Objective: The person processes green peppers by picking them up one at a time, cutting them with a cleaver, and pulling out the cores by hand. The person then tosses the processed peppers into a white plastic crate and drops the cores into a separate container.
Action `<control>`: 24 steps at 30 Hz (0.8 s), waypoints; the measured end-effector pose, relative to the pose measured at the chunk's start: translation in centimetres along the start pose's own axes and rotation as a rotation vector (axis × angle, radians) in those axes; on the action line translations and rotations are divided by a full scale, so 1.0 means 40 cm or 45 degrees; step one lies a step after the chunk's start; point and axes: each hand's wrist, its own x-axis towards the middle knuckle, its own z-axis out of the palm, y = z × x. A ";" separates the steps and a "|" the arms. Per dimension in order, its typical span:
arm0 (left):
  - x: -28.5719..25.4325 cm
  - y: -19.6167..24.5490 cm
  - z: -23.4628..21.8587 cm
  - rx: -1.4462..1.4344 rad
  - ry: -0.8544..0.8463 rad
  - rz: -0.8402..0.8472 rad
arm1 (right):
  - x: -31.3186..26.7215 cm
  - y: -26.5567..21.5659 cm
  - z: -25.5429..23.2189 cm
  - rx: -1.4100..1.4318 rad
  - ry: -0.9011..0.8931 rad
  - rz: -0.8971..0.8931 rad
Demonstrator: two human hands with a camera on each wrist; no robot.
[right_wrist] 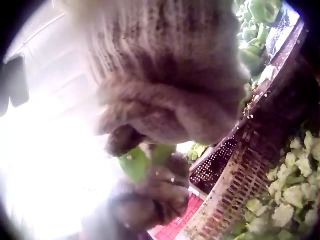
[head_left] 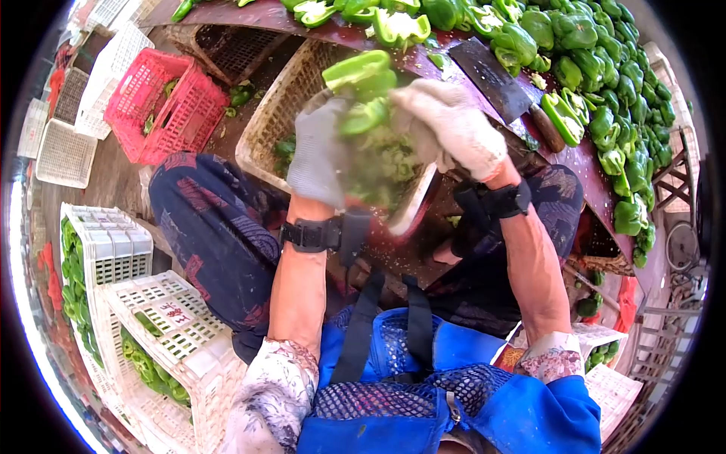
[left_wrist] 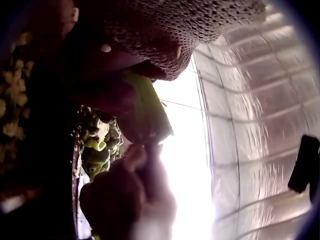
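As hands (head_left: 318, 151) (head_left: 454, 125) hold pepper (head_left: 359, 73), crate (head_left: 272, 113) of scraps (right_wrist: 290, 200)

Above the scrap crate (head_left: 278, 98), a pepper (head_left: 363, 74) is between left hand (head_left: 314, 151) and right hand (head_left: 452, 127); right of the crate, the table (head_left: 594, 179) bears a cleaver (head_left: 488, 78) and pepper pile (head_left: 594, 64); left of it stands a basket (head_left: 194, 113).

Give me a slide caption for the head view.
Gloved hands handle cut green pepper above a crate of green scraps.

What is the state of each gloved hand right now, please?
Left hand in grey fabric glove: holding a cut green bell pepper.
Right hand in whitish fabric glove: close to the pepper; cannot tell whether it grips anything.
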 end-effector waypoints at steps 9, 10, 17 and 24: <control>0.029 -0.066 -0.075 -0.244 -0.369 -0.163 | -0.019 0.274 -0.382 -1.606 0.590 0.344; 0.026 -0.066 -0.062 -0.239 -0.381 -0.153 | -0.007 0.285 -0.380 -1.690 0.613 0.259; 0.019 -0.081 -0.007 -0.096 -0.254 -0.156 | -0.008 0.266 -0.350 -1.905 0.575 0.241; -0.020 -0.062 0.067 -0.208 -0.124 -0.188 | -0.018 0.230 -0.334 -1.785 0.858 -0.050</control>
